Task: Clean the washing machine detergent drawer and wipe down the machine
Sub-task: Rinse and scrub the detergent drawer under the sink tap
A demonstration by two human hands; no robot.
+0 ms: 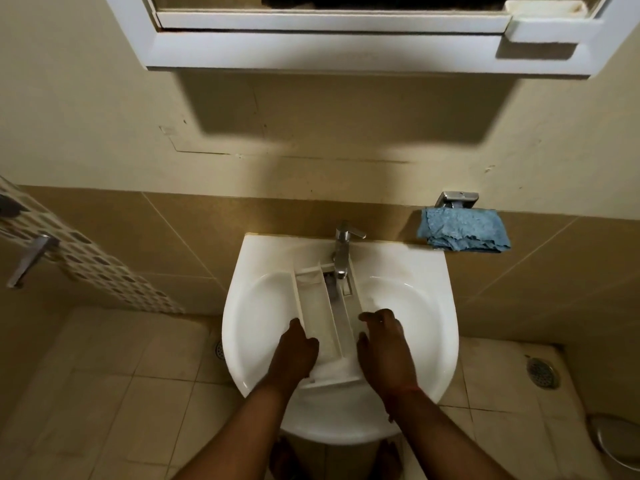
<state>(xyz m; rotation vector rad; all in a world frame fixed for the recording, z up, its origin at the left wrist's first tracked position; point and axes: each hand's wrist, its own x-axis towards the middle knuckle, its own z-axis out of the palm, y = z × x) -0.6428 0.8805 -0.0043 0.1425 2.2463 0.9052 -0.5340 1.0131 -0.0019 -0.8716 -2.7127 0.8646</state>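
At the centre of the frame the drawer lies lengthwise in the sink, its far end under the tap. The left hand grips its left wall; the right hand curls round the right. Wet plastic could slip from that hold and knock the basin. A blue cloth hangs at right, a cabinet overhead.

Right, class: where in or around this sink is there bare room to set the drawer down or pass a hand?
The bowl's right side, between the detergent drawer and the sink rim, is bare. So is the left side. The middle is crowded: the faucet overhangs the drawer, with the left hand and right hand gripping it. The blue cloth hangs beside the sink.
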